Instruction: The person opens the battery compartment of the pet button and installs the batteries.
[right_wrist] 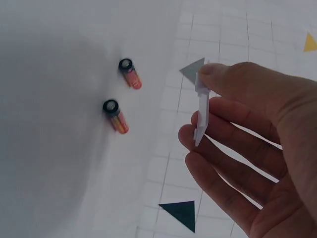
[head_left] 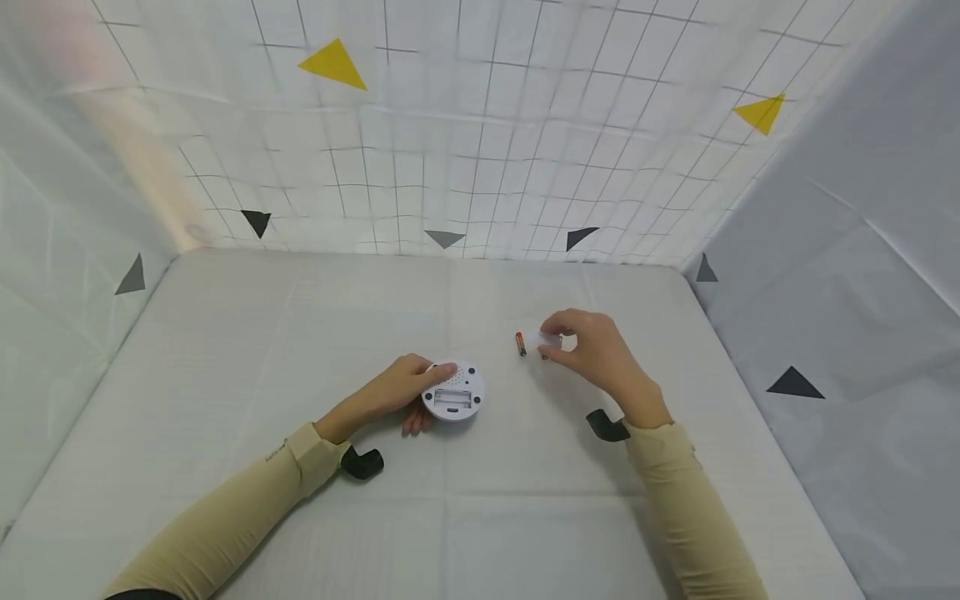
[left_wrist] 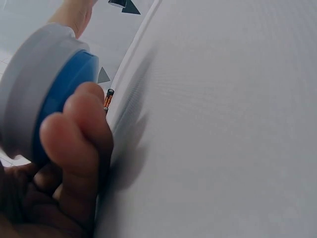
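Observation:
A round white device (head_left: 468,385) with small rubber feet and a patch of speaker holes is gripped in my left hand (head_left: 393,387). Its thumb lies across the top, and the bare battery compartment (head_left: 453,398) faces up. The left wrist view shows the device's blue underside (left_wrist: 64,91) above the curled fingers. My right hand (head_left: 596,350) pinches a thin white battery cover (right_wrist: 202,111) between thumb and fingers. Beside that hand, two batteries lie on the table: one battery (head_left: 521,344) shows fully, the other (right_wrist: 117,117) is mostly hidden below the hand in the head view.
White sheeting covers the table (head_left: 360,533). A white curtain with grid lines (head_left: 480,125) and yellow and dark triangles rises behind it, with pale side walls (head_left: 847,250) left and right. Black wrist mounts (head_left: 362,463) stick out from both sleeves.

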{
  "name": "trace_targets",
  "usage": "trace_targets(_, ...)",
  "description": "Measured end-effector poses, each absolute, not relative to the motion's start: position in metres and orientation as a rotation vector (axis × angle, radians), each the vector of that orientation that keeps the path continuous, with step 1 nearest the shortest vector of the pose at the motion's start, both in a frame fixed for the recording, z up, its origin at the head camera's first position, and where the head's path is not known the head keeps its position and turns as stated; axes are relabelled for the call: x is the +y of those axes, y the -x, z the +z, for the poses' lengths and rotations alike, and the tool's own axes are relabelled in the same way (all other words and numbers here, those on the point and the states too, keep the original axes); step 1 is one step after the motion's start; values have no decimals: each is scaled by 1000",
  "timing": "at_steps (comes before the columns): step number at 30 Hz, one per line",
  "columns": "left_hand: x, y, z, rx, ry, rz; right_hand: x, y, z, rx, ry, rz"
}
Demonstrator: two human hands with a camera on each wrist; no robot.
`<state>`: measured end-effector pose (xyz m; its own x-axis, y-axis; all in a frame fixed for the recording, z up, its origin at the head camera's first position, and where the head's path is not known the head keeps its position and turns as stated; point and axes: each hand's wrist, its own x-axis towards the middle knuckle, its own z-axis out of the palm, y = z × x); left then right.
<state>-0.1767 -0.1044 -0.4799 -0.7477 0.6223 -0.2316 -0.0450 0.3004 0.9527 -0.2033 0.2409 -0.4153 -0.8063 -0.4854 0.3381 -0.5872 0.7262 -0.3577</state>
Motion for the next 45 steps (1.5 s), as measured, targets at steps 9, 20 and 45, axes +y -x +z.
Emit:
trace_targets(9,-105,177,-481,1985,-516,1485,259,211,-420,-2757,-682,676)
trace_targets(20,-105,176,-480,1996,-514,1479,275,221,-438,-2837,-526,631)
trace_targets(45,-105,177,-480,1996,-517,1478,266,221,-440,-2942,-447,636)
